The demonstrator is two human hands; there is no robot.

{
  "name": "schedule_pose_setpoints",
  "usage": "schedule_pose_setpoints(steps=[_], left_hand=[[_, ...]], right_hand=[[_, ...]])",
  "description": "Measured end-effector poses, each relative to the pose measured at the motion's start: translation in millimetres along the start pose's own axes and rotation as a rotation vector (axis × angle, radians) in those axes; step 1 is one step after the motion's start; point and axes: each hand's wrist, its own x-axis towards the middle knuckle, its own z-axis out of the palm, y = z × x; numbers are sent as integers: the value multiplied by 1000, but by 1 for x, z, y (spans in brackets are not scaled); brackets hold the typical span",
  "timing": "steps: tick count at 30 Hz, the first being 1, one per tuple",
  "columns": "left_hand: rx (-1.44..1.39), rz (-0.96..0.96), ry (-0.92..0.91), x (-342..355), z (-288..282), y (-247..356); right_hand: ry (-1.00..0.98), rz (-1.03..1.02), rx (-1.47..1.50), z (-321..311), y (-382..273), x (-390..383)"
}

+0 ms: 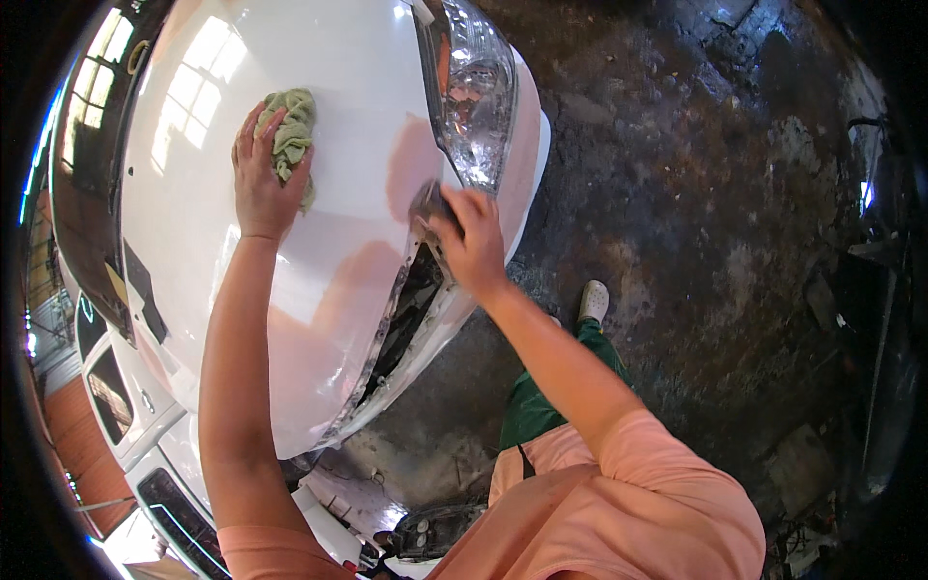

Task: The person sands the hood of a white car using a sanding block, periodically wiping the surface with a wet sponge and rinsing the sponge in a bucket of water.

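Note:
A white car hood point(358, 58) with pinkish, dull patches lies under both my hands. On its upper middle my left hand point(266, 188) presses a crumpled pale green cloth point(293, 130), the fingers curled over its left side. My right hand point(474, 237) is at the hood's front edge, close to the headlight point(476, 92). Its fingers grip a dark grey pad point(425, 205) laid against the painted surface. Part of that pad is covered by the fingers and slightly blurred, so its exact kind is unclear. One pink patch point(411, 164) borders the pad.
Below my right hand the car's front has a dark grille opening point(411, 300). Dark, stained floor point(696, 193) stretches to the right, with my shoe point(594, 302) on it. Another white vehicle point(135, 387) stands at the lower left. Dark parts point(435, 532) lie near my body.

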Motion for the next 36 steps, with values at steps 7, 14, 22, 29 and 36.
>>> schedule_pose_setpoints(steps=[7, 14, 22, 29, 36], left_hand=[[9, 19, -2, 0, 2, -5], [25, 50, 16, 4, 4, -1], [-28, 19, -8, 3, 1, -2], [93, 183, 130, 1, 0, 2], [-75, 113, 20, -1, 3, -7]], right_hand=[[69, 161, 35, 10, -15, -5], [153, 224, 116, 10, -10, 55], [85, 87, 43, 15, -22, 59], [61, -81, -84, 28, -39, 29], [228, -127, -150, 43, -47, 147]])
